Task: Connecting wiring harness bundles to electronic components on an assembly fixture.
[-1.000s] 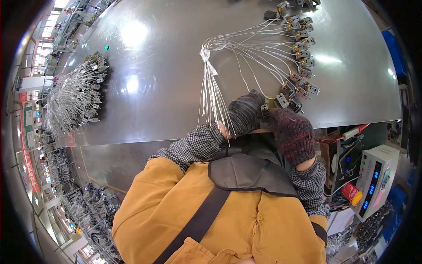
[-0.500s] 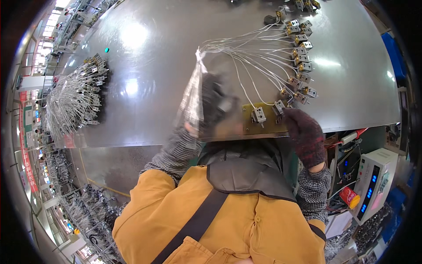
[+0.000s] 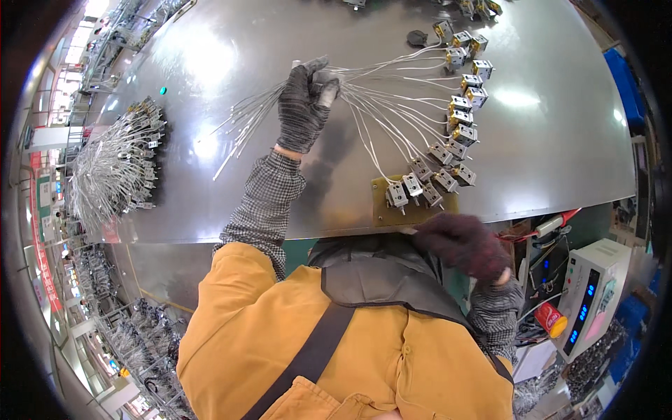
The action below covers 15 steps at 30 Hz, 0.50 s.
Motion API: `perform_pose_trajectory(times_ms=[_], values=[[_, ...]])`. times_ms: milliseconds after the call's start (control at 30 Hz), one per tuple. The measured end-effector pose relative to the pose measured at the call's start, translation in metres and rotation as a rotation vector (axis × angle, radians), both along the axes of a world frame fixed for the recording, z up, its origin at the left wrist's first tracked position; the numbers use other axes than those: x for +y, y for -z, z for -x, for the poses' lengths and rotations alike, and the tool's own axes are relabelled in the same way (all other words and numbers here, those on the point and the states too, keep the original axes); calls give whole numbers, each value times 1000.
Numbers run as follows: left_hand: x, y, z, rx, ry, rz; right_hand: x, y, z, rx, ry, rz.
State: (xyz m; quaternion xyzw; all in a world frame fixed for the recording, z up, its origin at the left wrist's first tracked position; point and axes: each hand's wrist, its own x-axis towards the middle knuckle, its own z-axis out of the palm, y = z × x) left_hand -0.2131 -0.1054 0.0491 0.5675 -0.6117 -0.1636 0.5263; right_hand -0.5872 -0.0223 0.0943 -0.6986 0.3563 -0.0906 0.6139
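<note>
My left hand [image 3: 304, 105], in a grey striped glove, is closed round a bundle of thin white wires [image 3: 381, 94] above the metal table. Loose wire ends fan out to its left. On the right, the wires run to several small silver box-shaped metal parts [image 3: 462, 134] lying in a curved row. A few of these parts rest on a yellowish board [image 3: 381, 211] at the table's near edge. My right hand [image 3: 465, 245], in a dark maroon glove, is near that edge just right of the board; motion blurs its fingers.
Another heap of wired parts [image 3: 119, 164] lies on the table's left. More metal parts [image 3: 479, 8] and a dark lump [image 3: 417, 38] are at the far right. A white instrument with blue digits [image 3: 595, 280] and a red container with a yellow lid [image 3: 551, 320] stand beside the table.
My left hand has moved away from me, and the wire ends now spread leftward. My right hand has left the parts and shifted left and nearer me. The row of parts has shifted left.
</note>
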Motion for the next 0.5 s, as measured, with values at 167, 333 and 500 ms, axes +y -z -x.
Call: perform_pose_trajectory(times_ms=[167, 333, 500], values=[[11, 6, -6, 24, -2, -60, 16, 28, -59, -155, 92, 314], [-17, 24, -47, 99, -108, 1, 2, 29, -57, -197, 5, 215], [-89, 33, -60, 52, -210, 12, -28, 31, -13, -4, 233, 130]])
